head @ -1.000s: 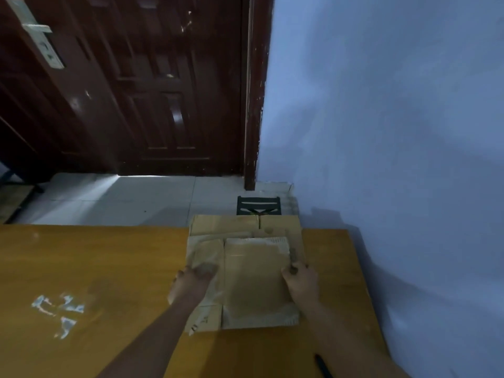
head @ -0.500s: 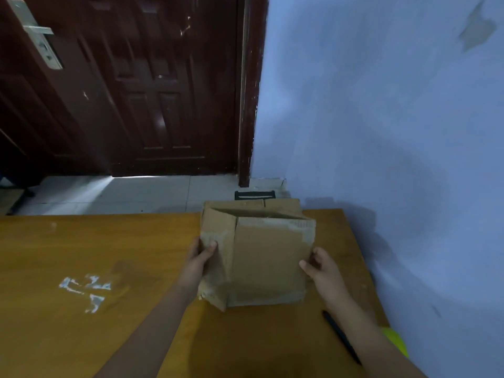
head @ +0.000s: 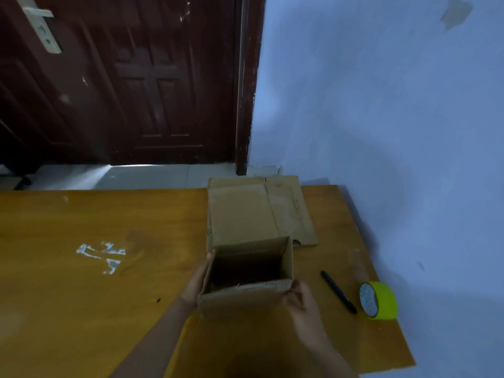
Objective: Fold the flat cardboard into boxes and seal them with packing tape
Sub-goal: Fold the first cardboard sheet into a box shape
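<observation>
A small brown cardboard box stands opened into a square tube on the wooden table, its dark hollow facing up at me. My left hand lies flat against its left wall with straight fingers. My right hand pinches the near right corner of its rim. Behind the box a stack of flat cardboard lies at the table's far edge. A roll of yellow-green tape stands on edge to the right.
A black marker pen lies between the box and the tape roll. White tape scraps stick to the table on the left. A blue wall runs close along the table's right edge. A dark wooden door stands beyond the tiled floor.
The cardboard, flat on the stack a second ago, was lifted, pulled open into a box shape and brought nearer to me. My view tilted down, bringing the tape roll into sight.
</observation>
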The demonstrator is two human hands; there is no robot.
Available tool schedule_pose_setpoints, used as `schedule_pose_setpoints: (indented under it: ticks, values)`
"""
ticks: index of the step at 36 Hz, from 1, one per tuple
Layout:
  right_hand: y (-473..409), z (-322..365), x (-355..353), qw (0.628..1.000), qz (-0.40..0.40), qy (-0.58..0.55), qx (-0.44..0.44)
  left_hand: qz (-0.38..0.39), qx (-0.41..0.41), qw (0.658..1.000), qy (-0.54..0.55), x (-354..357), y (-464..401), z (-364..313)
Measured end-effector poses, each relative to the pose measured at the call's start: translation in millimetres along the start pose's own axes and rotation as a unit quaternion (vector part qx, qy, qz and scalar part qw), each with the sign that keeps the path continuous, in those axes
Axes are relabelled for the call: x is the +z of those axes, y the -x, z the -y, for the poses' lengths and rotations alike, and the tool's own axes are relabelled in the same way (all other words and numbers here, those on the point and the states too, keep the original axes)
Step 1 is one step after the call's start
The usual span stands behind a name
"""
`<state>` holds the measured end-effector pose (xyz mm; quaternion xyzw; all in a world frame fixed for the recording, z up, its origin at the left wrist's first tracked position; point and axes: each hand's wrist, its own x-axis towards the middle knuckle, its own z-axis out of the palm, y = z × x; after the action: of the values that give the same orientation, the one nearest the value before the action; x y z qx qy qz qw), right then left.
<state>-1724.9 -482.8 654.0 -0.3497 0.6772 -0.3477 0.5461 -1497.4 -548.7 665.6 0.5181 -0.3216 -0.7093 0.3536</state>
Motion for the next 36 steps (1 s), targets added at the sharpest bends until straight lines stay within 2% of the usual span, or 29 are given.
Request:
schedule_pose_setpoints:
  ticks: [4, 8, 11, 17, 21, 29, 32, 36]
  values:
    - [11.4, -8.4, -6.8, 1.0, 0.0, 0.015, 0.003, -0.05, 0.016, 0.995, -0.085, -21.9, 5.9, 8.5]
    - [17.2, 4.0, -18.0, 0.999, -0.022, -0.01, -0.043, -0.119, 0.066, 0.987, -0.086, -12.5, 25.1, 2.1]
    - [11.0, 16.2, -24.1, 0.997, -0.013, -0.005, -0.073, -0.138, 0.083, 0.984, -0.077, -3.7, 34.5, 0.0]
    - [-5.9, 29.8, -13.5, 0.996, 0.067, 0.005, -0.061, -0.117, 0.06, 0.99, -0.043, 12.7, 39.9, 7.2]
    - [-8.8, 33.8, -9.2, 0.996, 0.066, -0.009, -0.059, -0.124, 0.056, 0.99, -0.025, 17.7, 42.8, 9.3]
    - [-20.6, 40.0, -9.2, 0.999, 0.037, -0.004, 0.012, -0.106, 0.028, 0.988, -0.105, 18.2, 36.4, -2.8]
    - [-11.7, 49.0, -11.7, 0.999, 0.038, 0.004, -0.022, -0.114, 0.032, 0.987, -0.105, 17.3, 40.0, -10.7]
    - [8.8, 52.0, -14.7, 0.991, -0.002, 0.027, -0.132, -0.139, 0.143, 0.972, -0.127, 17.2, 48.3, -11.8]
